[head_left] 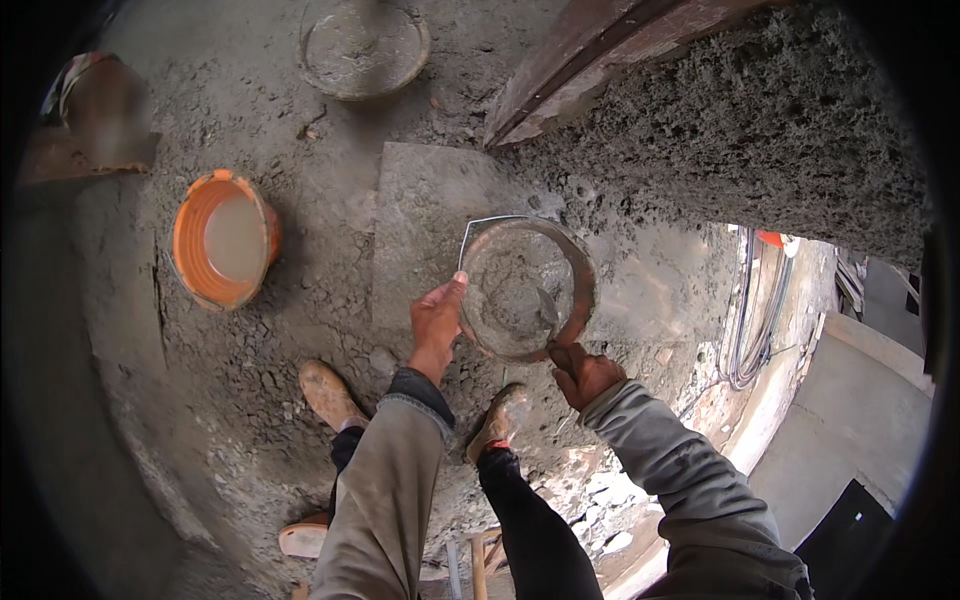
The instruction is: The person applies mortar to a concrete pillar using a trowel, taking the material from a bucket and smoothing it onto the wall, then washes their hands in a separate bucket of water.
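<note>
A mud-coated round bucket (583,290) with wet grey mortar (508,288) inside sits in front of me. My left hand (436,322) is closed at its left side, thumb up by the thin wire handle (463,243). Whether the fingers hold the wire or the rim, I cannot tell. My right hand (590,378) grips the dark handle of a trowel at the bucket's near right rim. The trowel's grey blade (547,306) reaches down into the mortar. Part of the handle is hidden by my fingers.
An orange bucket (185,240) of cloudy water stands to the left. A wide mortar-filled container (420,62) is at the far side. A rough mortar-covered wall (740,130) rises at the right, with dark cables (748,340) below. Rubble (605,500) lies near my feet.
</note>
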### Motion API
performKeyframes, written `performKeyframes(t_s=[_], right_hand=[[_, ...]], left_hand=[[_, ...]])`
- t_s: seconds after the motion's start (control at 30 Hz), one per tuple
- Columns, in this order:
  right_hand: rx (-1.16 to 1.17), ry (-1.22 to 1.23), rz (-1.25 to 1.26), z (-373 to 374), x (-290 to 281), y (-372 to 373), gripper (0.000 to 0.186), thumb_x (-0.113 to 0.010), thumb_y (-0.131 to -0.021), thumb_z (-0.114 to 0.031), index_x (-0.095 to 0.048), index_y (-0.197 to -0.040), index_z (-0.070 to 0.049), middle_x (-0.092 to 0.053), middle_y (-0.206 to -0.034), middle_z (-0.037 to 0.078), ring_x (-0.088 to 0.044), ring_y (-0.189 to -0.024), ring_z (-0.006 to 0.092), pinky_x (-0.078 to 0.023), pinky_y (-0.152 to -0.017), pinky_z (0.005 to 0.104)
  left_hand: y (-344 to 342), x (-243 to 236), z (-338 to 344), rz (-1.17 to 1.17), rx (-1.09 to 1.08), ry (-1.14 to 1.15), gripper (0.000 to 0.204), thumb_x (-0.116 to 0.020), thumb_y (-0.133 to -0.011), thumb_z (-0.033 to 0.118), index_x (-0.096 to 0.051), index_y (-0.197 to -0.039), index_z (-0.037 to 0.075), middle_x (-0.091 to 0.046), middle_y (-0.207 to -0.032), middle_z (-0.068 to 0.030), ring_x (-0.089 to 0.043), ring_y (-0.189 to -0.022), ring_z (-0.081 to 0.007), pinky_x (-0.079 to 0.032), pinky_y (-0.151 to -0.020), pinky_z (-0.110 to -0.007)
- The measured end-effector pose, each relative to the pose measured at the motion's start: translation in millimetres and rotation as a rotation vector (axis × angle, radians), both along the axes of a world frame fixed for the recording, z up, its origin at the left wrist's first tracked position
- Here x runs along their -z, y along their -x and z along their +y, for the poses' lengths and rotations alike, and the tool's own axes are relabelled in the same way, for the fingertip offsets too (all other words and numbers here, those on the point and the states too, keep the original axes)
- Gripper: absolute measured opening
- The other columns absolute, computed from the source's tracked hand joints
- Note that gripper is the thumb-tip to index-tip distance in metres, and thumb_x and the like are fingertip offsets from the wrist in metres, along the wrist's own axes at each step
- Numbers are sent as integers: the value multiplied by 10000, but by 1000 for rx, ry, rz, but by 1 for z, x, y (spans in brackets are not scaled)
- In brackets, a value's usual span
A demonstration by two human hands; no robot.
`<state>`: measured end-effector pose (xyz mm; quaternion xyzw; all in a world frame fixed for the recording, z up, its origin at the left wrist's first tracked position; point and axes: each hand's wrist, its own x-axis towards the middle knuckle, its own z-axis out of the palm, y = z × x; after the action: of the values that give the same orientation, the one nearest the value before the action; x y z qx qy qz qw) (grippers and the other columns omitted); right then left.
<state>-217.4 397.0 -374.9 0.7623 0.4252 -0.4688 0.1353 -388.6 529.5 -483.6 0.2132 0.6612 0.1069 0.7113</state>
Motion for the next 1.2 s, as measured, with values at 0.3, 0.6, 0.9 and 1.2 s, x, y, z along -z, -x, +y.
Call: performKeyframes(t_s=[0.3, 0.6, 0.9, 1.2], right_hand=[[-28, -22, -40, -4, 21, -10, 370, -543, -834, -259, -525, -1180, -129, -633, -957, 169, -634, -879, 325, -505, -766, 441], [1858, 198, 1601, -12, 78, -20, 485, -493, -899, -336, -435, -1224, 20, -516, -819, 37, -512, -576, 138, -420, -494, 322], [-323, 153, -136, 31, 35, -10, 380, -478, -840, -129, -444, -1217, -98, -558, -988, 316, -630, -732, 404, -506, -723, 499], [-449, 177, -263, 40, 21, -54, 397, -490, -840, -135, -430, -1229, -85, -616, -827, 247, -630, -778, 395, -510, -708, 446]], left_hand=[[-2, -3, 1, -82, 7, 6, 441, -672, -790, 458, -656, -959, 50, -644, -876, -15, -590, -714, -104, -468, -600, -260], [-1, -1, 1, -36, 42, 34, 511, -689, -778, 451, -638, -1038, 13, -646, -929, -69, -606, -817, -166, -475, -674, -332], [-11, 0, 1, -22, 0, -8, 462, -691, -790, 411, -668, -968, -15, -653, -793, -47, -578, -657, -112, -448, -544, -279], [-16, 0, 3, -41, -6, -26, 408, -691, -809, 332, -663, -971, -41, -668, -881, -71, -600, -779, -115, -469, -709, -265]])
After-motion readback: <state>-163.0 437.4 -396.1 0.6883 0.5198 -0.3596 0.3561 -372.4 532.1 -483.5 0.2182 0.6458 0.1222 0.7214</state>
